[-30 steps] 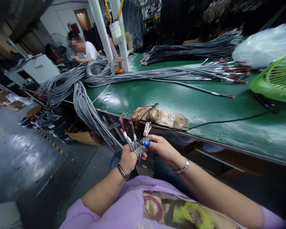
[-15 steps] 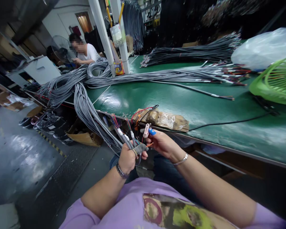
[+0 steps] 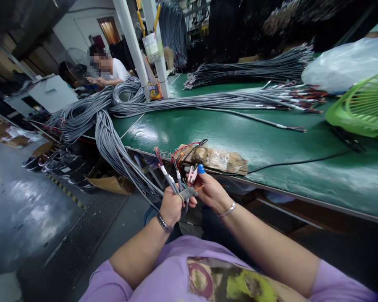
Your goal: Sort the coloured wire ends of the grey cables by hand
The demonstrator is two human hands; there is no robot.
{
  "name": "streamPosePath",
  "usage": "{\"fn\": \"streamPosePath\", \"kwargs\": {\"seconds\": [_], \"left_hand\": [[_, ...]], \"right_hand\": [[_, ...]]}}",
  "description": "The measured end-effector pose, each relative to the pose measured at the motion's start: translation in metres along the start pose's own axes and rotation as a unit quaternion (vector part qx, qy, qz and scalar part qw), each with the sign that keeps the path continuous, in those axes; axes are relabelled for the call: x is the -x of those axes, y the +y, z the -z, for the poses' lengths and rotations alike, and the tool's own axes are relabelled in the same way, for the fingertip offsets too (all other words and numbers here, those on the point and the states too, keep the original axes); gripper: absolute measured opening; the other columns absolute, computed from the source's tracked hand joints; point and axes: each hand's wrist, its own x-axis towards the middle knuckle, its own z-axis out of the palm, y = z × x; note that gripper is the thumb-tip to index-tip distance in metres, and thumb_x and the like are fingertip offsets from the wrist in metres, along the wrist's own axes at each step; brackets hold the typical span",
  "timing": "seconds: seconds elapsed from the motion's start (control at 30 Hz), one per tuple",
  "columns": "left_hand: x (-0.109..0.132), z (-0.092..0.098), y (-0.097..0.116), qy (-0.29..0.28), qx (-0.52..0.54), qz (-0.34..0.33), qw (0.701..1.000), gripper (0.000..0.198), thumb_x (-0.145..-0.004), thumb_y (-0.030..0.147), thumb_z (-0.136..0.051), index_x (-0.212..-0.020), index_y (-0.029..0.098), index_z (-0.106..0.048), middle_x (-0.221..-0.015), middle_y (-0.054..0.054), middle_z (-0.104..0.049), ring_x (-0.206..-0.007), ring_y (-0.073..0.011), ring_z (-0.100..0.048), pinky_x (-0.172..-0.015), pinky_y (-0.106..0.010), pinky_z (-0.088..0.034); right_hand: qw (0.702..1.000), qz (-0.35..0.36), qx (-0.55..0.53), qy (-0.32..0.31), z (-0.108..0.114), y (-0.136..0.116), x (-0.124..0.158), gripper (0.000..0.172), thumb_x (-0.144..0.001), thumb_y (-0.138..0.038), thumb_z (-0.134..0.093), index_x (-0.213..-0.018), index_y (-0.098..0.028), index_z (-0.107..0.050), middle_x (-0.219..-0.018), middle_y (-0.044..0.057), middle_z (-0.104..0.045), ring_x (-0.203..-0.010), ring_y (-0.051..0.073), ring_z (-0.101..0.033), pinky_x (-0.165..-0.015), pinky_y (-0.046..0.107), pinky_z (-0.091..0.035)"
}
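Observation:
My left hand (image 3: pixel 172 204) is closed round several grey cables (image 3: pixel 171 183), whose white-sleeved ends point up and fan out into thin coloured wires. A grey cover wraps its thumb, and an orange wire (image 3: pixel 199 188) sticks out beside that thumb. Right beside it, my right hand (image 3: pixel 211 189), with a blue cover on one fingertip, grips a small pale pink clip (image 3: pixel 192 174). The clip's legs look spread, just above the cable ends. Whether it touches a wire I cannot make out.
A taped wooden board (image 3: pixel 219 160) with wires lies at the edge of the green table (image 3: pixel 164 134). Behind it stretch grey cable bundles (image 3: pixel 182 102). A green fan (image 3: pixel 362 105) and a plastic bag (image 3: pixel 337 65) stand at the right. One person (image 3: pixel 113 71) sits at the far left.
My right hand has shifted slightly left and down, closer to my left hand. The pink clip has turned and its legs look wider apart. The left hand with the cables has moved slightly right.

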Motion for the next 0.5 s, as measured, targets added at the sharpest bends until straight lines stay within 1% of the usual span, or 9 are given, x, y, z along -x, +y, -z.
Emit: {"fn": "streamPosePath", "kwargs": {"seconds": [0.1, 0.2, 0.27, 0.33, 0.4, 0.5], "left_hand": [[0.000, 0.001, -0.002, 0.000, -0.006, 0.001, 1.000, 0.036, -0.064, 0.047, -0.073, -0.061, 0.012, -0.065, -0.046, -0.004, -0.062, -0.036, -0.0090, -0.051, -0.038, -0.020, -0.031], [0.004, 0.003, -0.002, 0.007, -0.004, 0.001, 1.000, 0.035, -0.064, 0.046, -0.074, -0.061, 0.012, -0.064, -0.046, -0.003, -0.061, -0.036, -0.0088, -0.051, -0.038, -0.019, -0.030], [0.009, 0.004, -0.002, 0.010, 0.002, -0.001, 1.000, 0.034, -0.064, 0.045, -0.074, -0.061, 0.012, -0.064, -0.046, -0.003, -0.061, -0.037, -0.0094, -0.052, -0.038, -0.020, -0.032], [0.013, 0.005, -0.003, 0.014, 0.010, -0.007, 1.000, 0.034, -0.064, 0.044, -0.075, -0.061, 0.012, -0.063, -0.046, -0.003, -0.061, -0.038, -0.0097, -0.052, -0.039, -0.020, -0.036], [0.017, 0.005, -0.004, 0.021, 0.022, -0.019, 0.999, 0.032, -0.065, 0.043, -0.074, -0.062, 0.013, -0.064, -0.047, -0.002, -0.062, -0.039, -0.0096, -0.053, -0.040, -0.020, -0.038], [0.018, 0.005, -0.004, 0.040, 0.039, -0.033, 0.998, 0.030, -0.065, 0.041, -0.074, -0.064, 0.013, -0.065, -0.047, -0.002, -0.062, -0.040, -0.0099, -0.053, -0.041, -0.020, -0.038]], "right_hand": [[0.998, -0.012, -0.059, 0.031, 0.000, 0.000, 0.002, 0.046, -0.070, -0.065, -0.063, -0.075, -0.019, -0.062, -0.066, 0.002, -0.061, -0.056, 0.013, -0.052, -0.054, 0.028, -0.045], [0.996, -0.040, -0.078, 0.024, 0.002, -0.003, 0.006, 0.047, -0.073, -0.066, -0.058, -0.077, -0.019, -0.063, -0.068, 0.002, -0.062, -0.059, 0.013, -0.054, -0.056, 0.027, -0.046], [0.994, -0.063, -0.087, 0.016, 0.002, -0.006, 0.010, 0.047, -0.074, -0.066, -0.057, -0.079, -0.019, -0.063, -0.070, 0.002, -0.062, -0.060, 0.013, -0.054, -0.056, 0.027, -0.046], [0.993, -0.082, -0.087, 0.012, 0.002, -0.009, 0.013, 0.045, -0.074, -0.062, -0.060, -0.080, -0.018, -0.064, -0.072, 0.002, -0.062, -0.060, 0.012, -0.054, -0.056, 0.026, -0.046], [0.995, -0.074, -0.070, 0.018, 0.001, -0.011, 0.014, 0.037, -0.072, -0.054, -0.068, -0.079, -0.018, -0.064, -0.071, 0.001, -0.061, -0.059, 0.011, -0.052, -0.056, 0.025, -0.046], [0.999, -0.031, -0.022, 0.026, -0.001, -0.011, 0.015, 0.028, -0.072, -0.043, -0.072, -0.076, -0.017, -0.064, -0.066, -0.001, -0.058, -0.057, 0.009, -0.049, -0.055, 0.024, -0.044]]}}
